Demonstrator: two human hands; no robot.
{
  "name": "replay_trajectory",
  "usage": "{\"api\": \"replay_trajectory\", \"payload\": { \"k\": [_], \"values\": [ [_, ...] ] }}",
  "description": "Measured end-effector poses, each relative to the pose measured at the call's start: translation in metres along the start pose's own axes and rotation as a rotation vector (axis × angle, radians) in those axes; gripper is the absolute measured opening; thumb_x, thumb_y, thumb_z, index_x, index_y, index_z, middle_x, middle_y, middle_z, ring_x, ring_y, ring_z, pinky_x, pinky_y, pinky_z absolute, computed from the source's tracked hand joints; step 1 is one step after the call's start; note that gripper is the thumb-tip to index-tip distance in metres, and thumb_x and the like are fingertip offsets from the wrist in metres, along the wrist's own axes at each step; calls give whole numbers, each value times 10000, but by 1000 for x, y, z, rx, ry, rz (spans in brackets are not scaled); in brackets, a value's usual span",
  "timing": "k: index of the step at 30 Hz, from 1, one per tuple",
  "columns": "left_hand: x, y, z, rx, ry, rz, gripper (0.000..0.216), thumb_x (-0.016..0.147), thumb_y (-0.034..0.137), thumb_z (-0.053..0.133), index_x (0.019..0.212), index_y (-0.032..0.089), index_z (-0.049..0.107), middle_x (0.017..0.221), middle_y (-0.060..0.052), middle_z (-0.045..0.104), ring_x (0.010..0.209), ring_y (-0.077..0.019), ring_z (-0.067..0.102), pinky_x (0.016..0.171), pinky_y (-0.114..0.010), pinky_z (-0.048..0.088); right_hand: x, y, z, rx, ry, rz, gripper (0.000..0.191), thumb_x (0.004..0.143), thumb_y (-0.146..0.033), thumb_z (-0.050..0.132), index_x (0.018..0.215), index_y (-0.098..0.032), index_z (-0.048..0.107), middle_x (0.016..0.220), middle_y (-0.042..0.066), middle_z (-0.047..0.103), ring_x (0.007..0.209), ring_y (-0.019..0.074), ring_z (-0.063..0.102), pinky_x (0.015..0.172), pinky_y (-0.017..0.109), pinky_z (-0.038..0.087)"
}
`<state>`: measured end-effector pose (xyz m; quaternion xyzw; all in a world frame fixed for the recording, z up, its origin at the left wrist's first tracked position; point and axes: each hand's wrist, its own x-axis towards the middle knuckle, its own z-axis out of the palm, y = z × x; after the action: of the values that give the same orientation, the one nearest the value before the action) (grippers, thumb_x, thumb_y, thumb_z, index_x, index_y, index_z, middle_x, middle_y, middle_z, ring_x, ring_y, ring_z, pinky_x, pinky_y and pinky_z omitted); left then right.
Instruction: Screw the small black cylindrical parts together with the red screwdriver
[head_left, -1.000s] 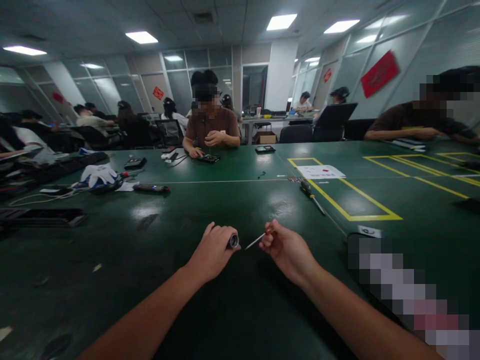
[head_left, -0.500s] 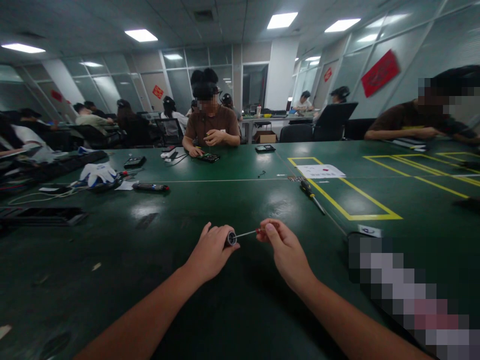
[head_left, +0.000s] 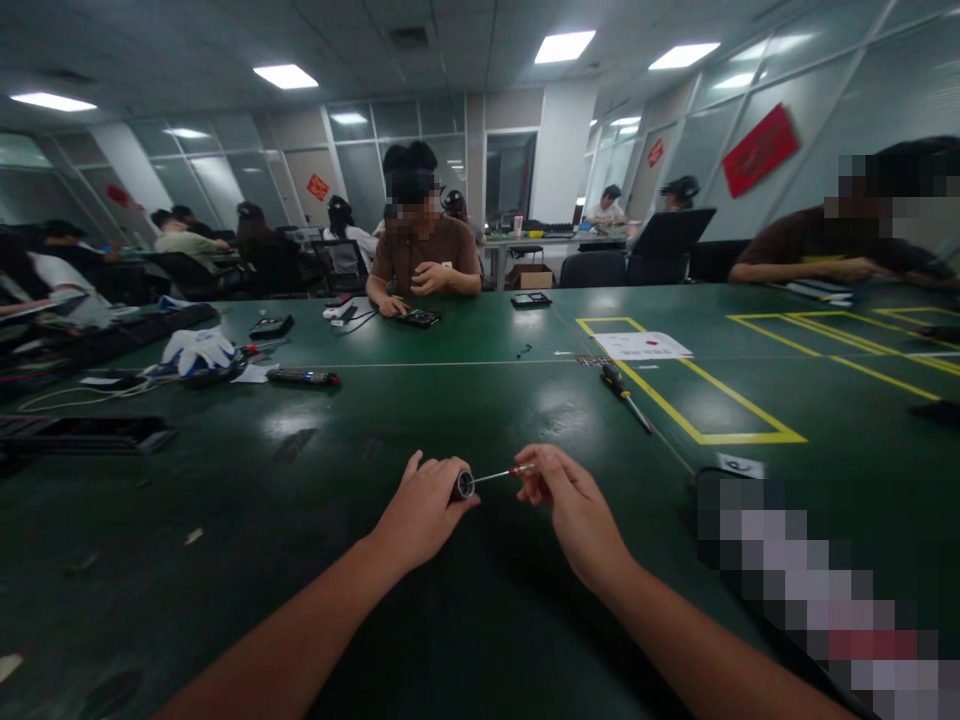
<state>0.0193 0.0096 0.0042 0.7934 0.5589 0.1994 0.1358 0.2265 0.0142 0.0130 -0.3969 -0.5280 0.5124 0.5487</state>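
My left hand point(head_left: 427, 505) is wrapped round a dark cylindrical part point(head_left: 464, 485), whose round open end with a pale rim faces right. Most of that part is hidden by my fingers. Between thumb and fingers, my right hand point(head_left: 566, 490) holds a thin screwdriver point(head_left: 519, 470) with a red handle. Its slim metal shaft slants left and its tip reaches the open end of the cylinder; I cannot tell how deep it goes. Both hands are above the green table point(head_left: 465, 640).
A larger screwdriver point(head_left: 626, 396) with a black and yellow handle lies beyond my right hand, near a paper sheet point(head_left: 643, 346). White gloves point(head_left: 196, 352) and a dark tool point(head_left: 304, 377) lie at left. A pixelated object point(head_left: 817, 590) is at right. A person point(head_left: 427, 250) works opposite.
The red screwdriver handle shows more between my right fingers, which have shifted slightly and loosened a little. The cylinder stays in my left hand, with the shaft still at its opening.
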Motion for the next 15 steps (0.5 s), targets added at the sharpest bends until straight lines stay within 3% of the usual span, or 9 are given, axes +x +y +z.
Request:
{"api": "replay_trajectory", "payload": {
  "k": [9, 13, 15],
  "values": [
    [-1, 5, -5, -34, -17, -23, 96, 954, 275, 651, 1011, 208, 612, 969, -16, 673, 992, -240, 632, 1177, -627, 264, 6, 12, -3, 140, 60, 70, 316, 847, -520, 760, 960, -225, 748, 906, 41, 716, 828, 203, 652, 826, 374, 531],
    [-2, 8, -7, -31, -27, 20, 71, 948, 240, 652, 990, 207, 606, 974, -12, 666, 992, -234, 622, 1170, -603, 285, 10, 17, -5, 163, 72, 100, 325, 859, -535, 742, 942, -221, 747, 858, 32, 698, 793, 190, 643, 777, 353, 537],
    [-2, 8, -7, -32, -17, 58, 72, 945, 221, 651, 995, 209, 601, 971, -6, 662, 983, -223, 619, 1177, -585, 282, 12, 15, -6, 242, 77, 194, 327, 847, -535, 749, 878, -209, 732, 761, 20, 656, 705, 176, 609, 719, 344, 533]
  ]
}}
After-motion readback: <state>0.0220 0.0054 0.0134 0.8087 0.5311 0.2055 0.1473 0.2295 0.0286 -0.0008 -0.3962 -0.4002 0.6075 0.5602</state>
